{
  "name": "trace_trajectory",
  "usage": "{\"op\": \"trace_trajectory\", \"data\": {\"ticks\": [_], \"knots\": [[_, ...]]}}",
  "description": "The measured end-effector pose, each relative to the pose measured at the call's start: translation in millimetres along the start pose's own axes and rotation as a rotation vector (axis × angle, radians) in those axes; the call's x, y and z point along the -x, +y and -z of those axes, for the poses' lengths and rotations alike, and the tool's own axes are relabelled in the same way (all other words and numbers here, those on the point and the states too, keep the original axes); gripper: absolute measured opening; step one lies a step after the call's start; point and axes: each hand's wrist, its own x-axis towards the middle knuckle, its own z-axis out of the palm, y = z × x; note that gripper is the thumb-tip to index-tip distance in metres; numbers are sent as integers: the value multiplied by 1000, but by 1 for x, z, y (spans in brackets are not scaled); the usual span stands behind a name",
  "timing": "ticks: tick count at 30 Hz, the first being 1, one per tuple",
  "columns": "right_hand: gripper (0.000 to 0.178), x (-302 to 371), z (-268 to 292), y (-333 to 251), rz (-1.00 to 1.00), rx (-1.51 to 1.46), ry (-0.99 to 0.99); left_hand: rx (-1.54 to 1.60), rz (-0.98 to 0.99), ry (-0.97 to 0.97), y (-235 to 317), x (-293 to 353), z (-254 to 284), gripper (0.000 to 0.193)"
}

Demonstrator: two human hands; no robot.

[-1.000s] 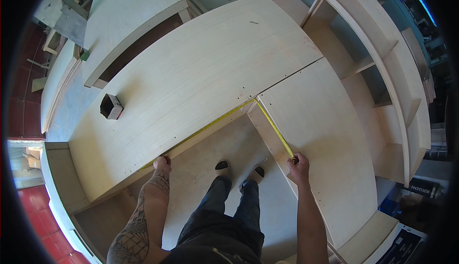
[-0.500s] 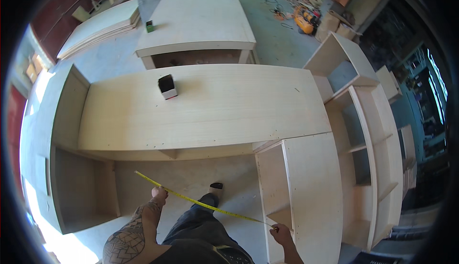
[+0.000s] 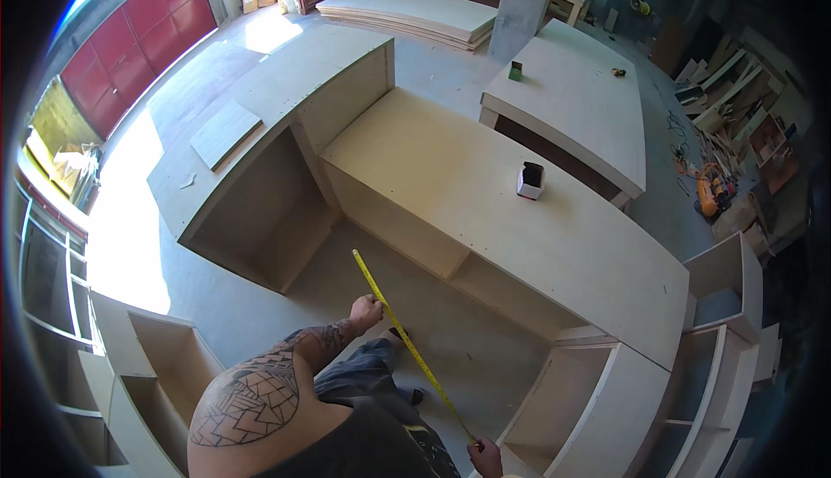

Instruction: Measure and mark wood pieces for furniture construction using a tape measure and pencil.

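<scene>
A yellow tape measure (image 3: 417, 359) is stretched slantwise in front of my body. My left hand (image 3: 366, 311) is closed on the blade a little below its free upper end. Closed around its lower end is my right hand (image 3: 486, 458), close to the open-fronted right section of the wooden cabinet (image 3: 597, 409). Whether the tape's case sits inside that hand is hidden. The blade hangs above the floor, in the gap enclosed by the pale wooden desk unit (image 3: 485, 184) and its left cabinet (image 3: 260, 89).
A small open box (image 3: 531, 182) stands on the desk top. Behind it is a worktable (image 3: 580, 63) with a green box (image 3: 516, 71). Stacked boards (image 3: 415, 11) lie at the back. Shelf units stand at the right (image 3: 736, 365) and lower left (image 3: 130, 340). An orange tool (image 3: 711, 191) and wood scraps are at the far right.
My view has swung to the left, so the desk and worktable appear farther right. The tape, held in both hands throughout, now slants more steeply.
</scene>
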Motion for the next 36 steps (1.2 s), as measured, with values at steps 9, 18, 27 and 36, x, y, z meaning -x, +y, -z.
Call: {"op": "trace_trajectory", "data": {"ticks": [9,18,27,36], "knots": [[36,-77,-28,-339,-339,-460,-223,-355,-348,-294,87,-50,187,40],[27,-306,-235,-354,-214,-1024,-135,300,-688,78,184,-67,507,42],[22,-443,-170,-529,-114,-1066,-136,644,-463,519,146,-204,736,17],[27,-580,-172,-610,-27,-1226,-18,284,-307,734,173,-251,777,14]]}}
